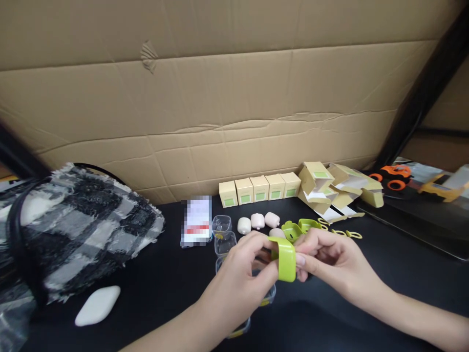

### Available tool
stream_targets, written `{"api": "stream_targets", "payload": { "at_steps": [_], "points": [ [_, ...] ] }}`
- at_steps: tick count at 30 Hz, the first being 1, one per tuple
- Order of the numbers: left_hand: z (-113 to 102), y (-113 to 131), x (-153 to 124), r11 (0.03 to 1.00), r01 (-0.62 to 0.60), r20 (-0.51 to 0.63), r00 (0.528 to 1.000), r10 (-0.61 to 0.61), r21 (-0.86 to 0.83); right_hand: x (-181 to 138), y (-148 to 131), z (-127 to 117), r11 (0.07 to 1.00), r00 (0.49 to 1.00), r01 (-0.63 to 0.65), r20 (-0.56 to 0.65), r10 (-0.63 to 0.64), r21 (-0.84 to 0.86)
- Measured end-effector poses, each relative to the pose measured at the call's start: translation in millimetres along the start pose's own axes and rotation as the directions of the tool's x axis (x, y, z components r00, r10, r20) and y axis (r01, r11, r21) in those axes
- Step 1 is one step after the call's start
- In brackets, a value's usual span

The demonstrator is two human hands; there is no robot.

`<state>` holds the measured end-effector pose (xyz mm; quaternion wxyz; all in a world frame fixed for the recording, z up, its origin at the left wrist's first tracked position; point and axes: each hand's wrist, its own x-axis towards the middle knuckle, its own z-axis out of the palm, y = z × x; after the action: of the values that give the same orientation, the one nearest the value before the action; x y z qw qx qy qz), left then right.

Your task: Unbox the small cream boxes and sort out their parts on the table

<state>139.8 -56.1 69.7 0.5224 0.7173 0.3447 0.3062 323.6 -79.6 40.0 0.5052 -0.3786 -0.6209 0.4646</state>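
Observation:
Both my hands meet over the black table point(161, 288) on a lime-green silicone case point(285, 258). My left hand point(242, 274) pinches its left side with thumb and fingers closed. My right hand point(330, 259) grips its right edge, fingers curled. Just behind lie more green case parts point(298, 228), three pale pink earbud-case shapes point(257, 221) and small clear plastic boxes point(223, 230). Some clear boxes are partly hidden under my left hand.
Five small tan boxes with green labels point(259, 189) line the cardboard wall, with opened boxes point(335, 188) to their right and yellow rings point(346, 233) near them. A plaid fabric bag point(73, 230) and a white oval object point(97, 305) lie left. An orange toy vehicle point(394, 175) is far right.

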Motion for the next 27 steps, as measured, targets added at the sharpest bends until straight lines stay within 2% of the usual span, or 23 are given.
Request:
{"api": "stream_targets", "payload": {
  "at_steps": [2,3,4,6,9,11,12,16,21,23,25,27],
  "points": [
    [-1.1,-0.4,0.5,1.0,-0.018,0.006,1.0,0.018,-0.008,-1.7,-2.1,-1.4,0.975,0.994,0.106,-0.015,-0.111,-0.194],
    [-1.6,-0.7,0.6,1.0,-0.022,0.007,1.0,0.022,-0.003,-2.6,-3.6,-2.3,0.933,0.981,0.182,-0.01,-0.195,-0.309],
    [-1.9,-0.9,0.5,1.0,-0.026,0.006,1.0,0.026,0.014,-3.5,-5.2,-3.2,0.871,0.959,0.264,0.014,-0.283,-0.414],
    [-0.7,-1.0,-0.7,0.994,-0.057,-0.002,0.998,0.057,0.097,-5.5,-8.0,-4.2,0.719,0.906,0.404,0.14,-0.399,-0.565],
    [5.2,0.0,-4.1,0.957,-0.143,-0.02,0.988,0.153,0.254,-8.8,-9.4,-4.0,0.477,0.827,0.554,0.389,-0.405,-0.682],
    [10.0,1.0,-6.4,0.936,-0.183,-0.053,0.977,0.208,0.302,-10.7,-9.6,-3.6,0.356,0.789,0.602,0.463,-0.404,-0.715],
    [12.1,1.7,-7.4,0.931,-0.193,-0.071,0.972,0.225,0.311,-11.3,-10.1,-3.5,0.33,0.779,0.611,0.471,-0.414,-0.72],
    [16.2,5.0,-9.9,0.918,-0.216,-0.098,0.96,0.261,0.333,-12.4,-14.9,-2.1,0.321,0.763,0.621,0.456,-0.458,-0.715],
    [15.3,7.7,-10.7,0.89,-0.309,-0.097,0.928,0.359,0.336,-11.4,-21.1,2.2,0.245,0.72,0.651,0.481,-0.501,-0.719],
    [12.2,7.5,-9.8,0.881,-0.344,-0.139,0.904,0.404,0.326,-10.9,-24.2,-1.1,0.23,0.731,0.63,0.468,-0.496,-0.742],
    [6.0,8.2,-7.8,0.877,-0.357,-0.215,0.875,0.435,0.322,-9.8,-29.1,-11.1,0.278,0.76,0.576,0.378,-0.529,-0.768],
    [-2.9,11.2,-4.9,0.887,-0.337,-0.297,0.853,0.429,0.315,-7.5,-35.2,-27.8,0.398,0.788,0.511,0.229,-0.572,-0.762]
  ]
}}
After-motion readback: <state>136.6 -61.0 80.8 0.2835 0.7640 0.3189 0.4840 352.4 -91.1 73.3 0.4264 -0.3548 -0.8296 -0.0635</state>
